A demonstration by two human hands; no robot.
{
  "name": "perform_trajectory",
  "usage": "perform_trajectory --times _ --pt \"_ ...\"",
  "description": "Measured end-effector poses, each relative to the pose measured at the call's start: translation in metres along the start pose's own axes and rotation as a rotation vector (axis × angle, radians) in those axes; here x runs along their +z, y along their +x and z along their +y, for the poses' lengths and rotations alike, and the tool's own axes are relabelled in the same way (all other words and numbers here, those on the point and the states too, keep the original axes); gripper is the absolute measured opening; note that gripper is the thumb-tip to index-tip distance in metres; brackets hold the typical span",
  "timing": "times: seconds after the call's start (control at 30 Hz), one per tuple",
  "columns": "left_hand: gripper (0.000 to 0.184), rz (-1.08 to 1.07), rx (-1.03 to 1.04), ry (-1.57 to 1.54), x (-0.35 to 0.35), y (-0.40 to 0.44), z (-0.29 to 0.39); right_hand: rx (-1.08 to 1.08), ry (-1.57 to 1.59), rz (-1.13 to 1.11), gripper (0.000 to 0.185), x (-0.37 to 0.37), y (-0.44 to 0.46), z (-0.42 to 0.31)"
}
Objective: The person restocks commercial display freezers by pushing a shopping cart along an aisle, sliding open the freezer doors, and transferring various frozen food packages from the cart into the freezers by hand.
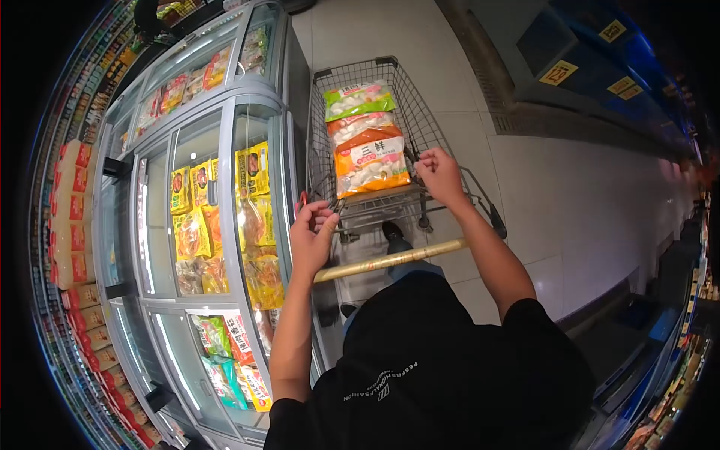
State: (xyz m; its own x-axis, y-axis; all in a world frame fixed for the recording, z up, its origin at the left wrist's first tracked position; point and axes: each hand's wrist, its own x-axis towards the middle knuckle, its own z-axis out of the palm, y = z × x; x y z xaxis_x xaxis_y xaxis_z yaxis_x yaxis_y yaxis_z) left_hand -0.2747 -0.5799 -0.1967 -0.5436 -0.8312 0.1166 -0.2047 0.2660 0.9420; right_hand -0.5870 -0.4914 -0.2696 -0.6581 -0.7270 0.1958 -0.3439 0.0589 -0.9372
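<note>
Beside the freezer: three bags sitting in the cart, both hands at its near end

Status: a green-and-white bag, a middle bag and a front orange bag are lying in a row in the basket, overlapping. Loading of those three is looking done. Neither hand is visibly holding a bag. Yellow packs are showing behind the freezer glass; can't tell whether anything is left to add.

Position: the front orange bag is lying between the hands, just left of the right hand and ahead and right of the left hand.

Hands: right fingers are bending, thumb and forefinger close together by the basket edge. Left fingers are curling near a red loop. Can't tell if either is gripping wire. The yellow handlebar is running closer to the body, untouched.
</note>
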Motion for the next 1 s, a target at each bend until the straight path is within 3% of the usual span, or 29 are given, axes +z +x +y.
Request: perform_trajectory --times 0.07,0.17,0.27,0.3,0.4,0.47,0.5,0.6,0.7,0.8,0.83,0.93,1.0 --pt "0.037 -0.026 -0.106 -0.128 0.022 0.051 -0.013 0.132 0.032 -0.077 0.025 0.012 0.057 0.056" --pt "0.048 -0.067 -0.307 -0.033 0.049 0.115 -0.058 0.341 -0.112 -0.295 0.026 0.042 0.112 0.112" --pt "0.057 -0.045 -0.479 0.065 0.071 0.164 -0.141 0.712 0.159 -0.482 0.028 0.061 0.14 0.112" --pt "0.058 -0.023 -0.597 0.01 0.078 0.175 -0.158 0.815 0.326 -0.368 0.025 0.072 0.143 0.121" --pt "0.056 -0.086 -0.841 0.058 0.086 0.202 -0.204 0.935 0.294 -0.236 0.031 0.112 0.152 0.211" --pt "0.054 -0.241 -0.891 0.209 0.084 0.214 -0.231 0.918 0.147 -0.186 0.025 0.123 0.142 0.246" --pt "0.053 -0.268 -0.787 0.19 0.083 0.217 -0.257 0.904 0.075 -0.16 0.022 0.125 0.137 0.257" --pt "0.055 -0.337 -0.743 0.324 0.092 0.242 -0.248 0.914 -0.068 -0.266 0.063 0.109 0.136 0.262" --pt "0.057 -0.21 -0.774 0.315 0.101 0.255 -0.332 0.802 0.11 -0.271 0.069 0.135 0.13 0.363" --pt "0.062 -0.162 -0.817 0.287 0.105 0.252 -0.34 0.899 0.095 -0.279 0.075 0.093 0.141 0.239" --pt "0.064 -0.149 -0.827 0.273 0.105 0.252 -0.338 0.96 0.166 -0.468 0.1 0.092 0.145 0.247" --pt "0.068 -0.096 -0.849 0.07 0.101 0.25 -0.336 0.903 0.107 -0.549 0.099 0.103 0.144 0.252" --pt "0.066 -0.095 -0.835 0.079 0.101 0.245 -0.34 0.901 0.233 -0.6 0.089 0.105 0.14 0.252"
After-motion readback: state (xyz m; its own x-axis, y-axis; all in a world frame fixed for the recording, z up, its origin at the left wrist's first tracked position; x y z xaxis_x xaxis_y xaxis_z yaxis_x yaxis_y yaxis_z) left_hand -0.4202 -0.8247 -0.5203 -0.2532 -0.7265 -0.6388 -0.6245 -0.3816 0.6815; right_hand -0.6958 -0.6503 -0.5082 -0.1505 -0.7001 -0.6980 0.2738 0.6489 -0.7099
